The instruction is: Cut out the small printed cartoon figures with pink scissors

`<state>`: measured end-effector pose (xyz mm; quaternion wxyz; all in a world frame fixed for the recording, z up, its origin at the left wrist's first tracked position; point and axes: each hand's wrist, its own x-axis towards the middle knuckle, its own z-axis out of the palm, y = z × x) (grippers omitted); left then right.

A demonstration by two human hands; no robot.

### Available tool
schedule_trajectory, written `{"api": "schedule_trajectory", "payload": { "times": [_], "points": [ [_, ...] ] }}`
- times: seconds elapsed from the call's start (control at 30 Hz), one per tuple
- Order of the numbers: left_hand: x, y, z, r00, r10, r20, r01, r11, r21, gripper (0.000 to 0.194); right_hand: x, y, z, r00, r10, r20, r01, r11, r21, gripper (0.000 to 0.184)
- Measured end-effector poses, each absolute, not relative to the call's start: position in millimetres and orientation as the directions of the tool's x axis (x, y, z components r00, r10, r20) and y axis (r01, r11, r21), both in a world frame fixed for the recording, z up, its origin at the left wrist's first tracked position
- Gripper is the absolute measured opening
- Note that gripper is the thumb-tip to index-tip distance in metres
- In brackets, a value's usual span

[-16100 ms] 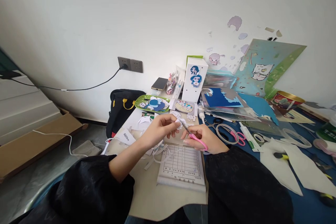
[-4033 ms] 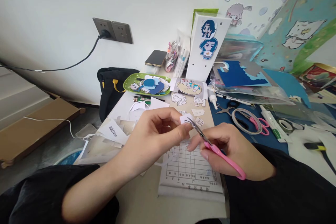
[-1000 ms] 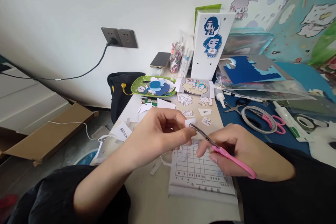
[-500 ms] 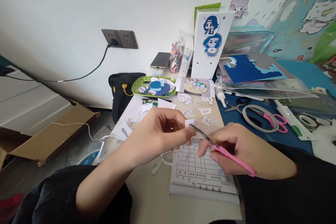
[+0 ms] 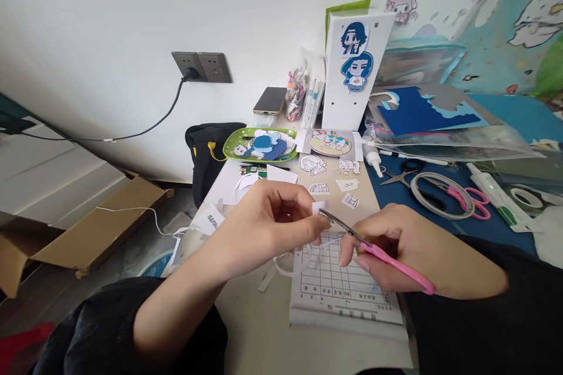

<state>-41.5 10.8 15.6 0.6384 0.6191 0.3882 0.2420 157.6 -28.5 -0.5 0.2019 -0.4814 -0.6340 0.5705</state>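
My left hand (image 5: 268, 228) pinches a small white paper cutout (image 5: 318, 208) between thumb and fingers. My right hand (image 5: 413, 249) grips pink-handled scissors (image 5: 378, 252), and their thin blades reach left to the edge of the cutout. Both hands hover over a printed grid pad (image 5: 345, 278) on the beige table (image 5: 259, 334). Thin white paper strips (image 5: 285, 263) hang and lie beneath my left hand. Several small cut figures (image 5: 328, 179) lie on brown card just beyond the hands.
A green tray (image 5: 231, 152) with blue and white cutouts sits at the back, next to a white stand (image 5: 356, 111) with two stickers. A glue bottle (image 5: 373, 159), a tape ring (image 5: 442, 196) and other scissors (image 5: 477, 208) lie right. A black bag (image 5: 206, 149) and cardboard (image 5: 83, 237) are left.
Since half a second ago the hands keep the same grip on cutout and scissors. The view has shifted slightly, so the desk items appear a little further right.
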Motion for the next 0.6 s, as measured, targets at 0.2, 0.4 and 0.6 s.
{"api": "schedule_trajectory", "payload": {
  "times": [0.2,0.4,0.6],
  "points": [
    [-41.8,11.4,17.3,0.59,0.781,-0.204,0.184,0.116,0.976,0.018,157.0,-28.8,1.3,-0.454,0.843,-0.289,0.399,-0.097,-0.912,0.022],
    [-43.4,9.9,19.3,0.592,0.777,-0.215,0.214,0.106,0.971,0.018,158.6,-28.2,-3.6,-0.469,0.84,-0.274,0.441,-0.046,-0.896,0.02],
    [-42.5,11.0,18.5,0.595,0.777,-0.205,0.216,0.091,0.972,0.019,160.5,-27.8,-4.9,-0.474,0.828,-0.299,0.455,-0.06,-0.888,0.019]
  ]
}}
